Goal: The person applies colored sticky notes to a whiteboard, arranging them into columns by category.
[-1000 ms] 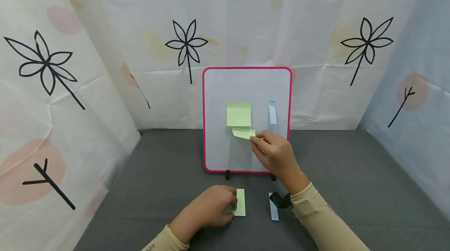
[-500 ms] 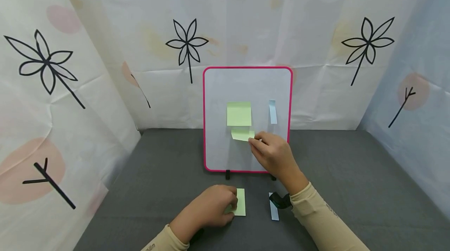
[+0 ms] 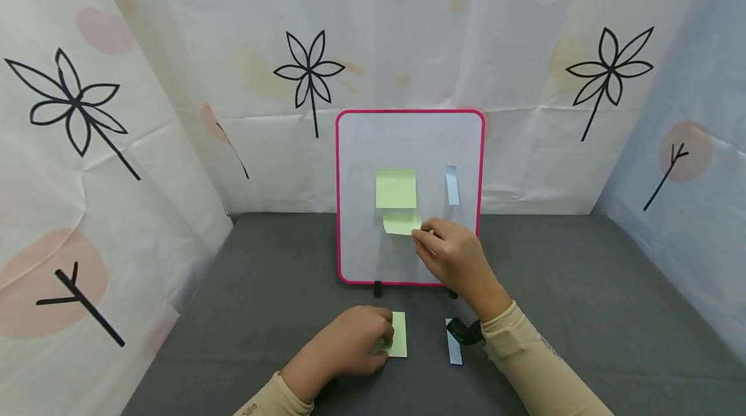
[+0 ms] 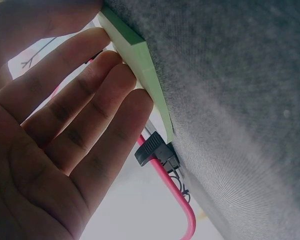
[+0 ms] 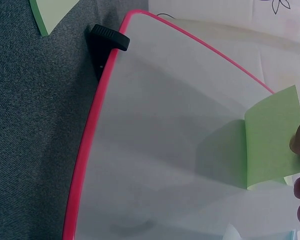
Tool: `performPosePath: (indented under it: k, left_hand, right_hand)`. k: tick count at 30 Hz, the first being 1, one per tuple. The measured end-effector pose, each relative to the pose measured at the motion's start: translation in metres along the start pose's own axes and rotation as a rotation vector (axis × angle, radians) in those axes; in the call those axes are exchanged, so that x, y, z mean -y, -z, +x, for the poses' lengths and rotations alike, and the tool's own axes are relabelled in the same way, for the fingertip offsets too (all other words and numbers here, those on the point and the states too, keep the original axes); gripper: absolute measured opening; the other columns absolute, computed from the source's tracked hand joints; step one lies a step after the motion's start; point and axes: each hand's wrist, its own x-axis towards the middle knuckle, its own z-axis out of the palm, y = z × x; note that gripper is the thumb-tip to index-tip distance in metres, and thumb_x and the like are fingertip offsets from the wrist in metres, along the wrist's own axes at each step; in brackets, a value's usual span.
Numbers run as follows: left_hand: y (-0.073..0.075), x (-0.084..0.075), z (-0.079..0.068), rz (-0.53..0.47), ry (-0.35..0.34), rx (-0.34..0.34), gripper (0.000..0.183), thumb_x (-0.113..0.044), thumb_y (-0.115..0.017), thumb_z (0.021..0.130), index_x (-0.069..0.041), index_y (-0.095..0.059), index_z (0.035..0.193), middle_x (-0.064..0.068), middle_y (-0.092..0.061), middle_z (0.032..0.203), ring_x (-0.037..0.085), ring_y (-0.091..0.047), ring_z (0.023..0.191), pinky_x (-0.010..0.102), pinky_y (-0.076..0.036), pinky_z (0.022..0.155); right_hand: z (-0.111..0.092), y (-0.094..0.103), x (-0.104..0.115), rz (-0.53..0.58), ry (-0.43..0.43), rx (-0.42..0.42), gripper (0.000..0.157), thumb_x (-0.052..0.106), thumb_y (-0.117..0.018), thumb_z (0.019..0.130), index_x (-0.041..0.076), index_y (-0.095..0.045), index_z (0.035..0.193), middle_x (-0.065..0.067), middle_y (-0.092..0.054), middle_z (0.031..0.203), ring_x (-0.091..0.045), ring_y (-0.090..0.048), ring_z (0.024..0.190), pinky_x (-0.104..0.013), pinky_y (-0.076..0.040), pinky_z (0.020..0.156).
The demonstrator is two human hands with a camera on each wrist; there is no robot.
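Observation:
My right hand point(image 3: 453, 251) pinches the right side of a light green sticky note point(image 3: 399, 223) between thumb and fingers, at the whiteboard point(image 3: 361, 144). This note curves out from the board in the right wrist view, one edge at the board's surface. Just above it, another green sticky note point(image 3: 395, 188) is on the board. On the table, my left hand point(image 3: 352, 340) rests over a green sticky note pad point(image 3: 399, 335). Its fairly straight fingers point(image 4: 125, 107) touch the pad's top face in the left wrist view, and the hand hides the pad's left part.
A narrow light blue sticky strip point(image 3: 452, 185) is on the board's right side. More blue strips point(image 3: 454, 352) lie on the grey table point(image 3: 280, 260), partly hidden by the black wrist device point(image 3: 465, 332). Black clip feet point(image 3: 377, 289) support the pink-framed board. Patterned cloth point(image 3: 408, 46) surrounds the table.
The right hand has moved slightly left and down with the note, whose lower edge now sits lower and more level. The left hand stays in place on the pad.

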Motion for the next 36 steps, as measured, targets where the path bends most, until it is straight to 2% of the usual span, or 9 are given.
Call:
performPosePath:
  k: [11, 20, 27, 36]
  left_hand:
    - [-0.002, 0.002, 0.001, -0.005, 0.003, 0.001, 0.011, -0.013, -0.084, 0.076, -0.019, -0.076, 0.078, -0.011, -0.063, 0.08, 0.001, -0.052, 0.065, 0.015, -0.044, 0.064]
    - [-0.007, 0.007, 0.0, -0.014, -0.009, -0.014, 0.011, -0.016, -0.085, 0.075, -0.021, -0.076, 0.08, -0.012, -0.065, 0.083, 0.0, -0.056, 0.067, 0.016, -0.046, 0.064]
    - [-0.006, 0.006, 0.001, -0.006, 0.001, 0.006, 0.011, -0.018, -0.086, 0.076, -0.021, -0.076, 0.08, -0.011, -0.065, 0.083, 0.001, -0.056, 0.068, 0.016, -0.046, 0.065]
    - [-0.003, 0.004, 0.001, -0.011, 0.017, 0.026, 0.011, -0.019, -0.087, 0.077, -0.02, -0.077, 0.082, -0.012, -0.065, 0.084, 0.0, -0.057, 0.069, 0.016, -0.047, 0.067]
  right_hand:
    - [-0.001, -0.001, 0.0, 0.008, -0.008, 0.048, 0.011, 0.004, -0.084, 0.082, 0.006, -0.083, 0.093, -0.006, -0.072, 0.086, -0.019, -0.061, 0.065, -0.031, -0.054, 0.057]
    - [-0.005, -0.007, -0.003, -0.013, 0.026, 0.062, 0.006, 0.005, -0.082, 0.083, 0.009, -0.08, 0.086, -0.003, -0.068, 0.083, -0.016, -0.058, 0.063, -0.031, -0.051, 0.056]
    - [-0.007, -0.009, -0.003, 0.007, 0.021, 0.107, 0.007, 0.005, -0.084, 0.082, 0.009, -0.079, 0.085, -0.003, -0.068, 0.084, -0.015, -0.057, 0.064, -0.03, -0.05, 0.056]
    - [-0.01, -0.014, -0.006, 0.047, 0.02, 0.154, 0.015, 0.006, -0.083, 0.078, 0.011, -0.076, 0.09, -0.007, -0.068, 0.098, -0.024, -0.063, 0.085, -0.041, -0.054, 0.069]
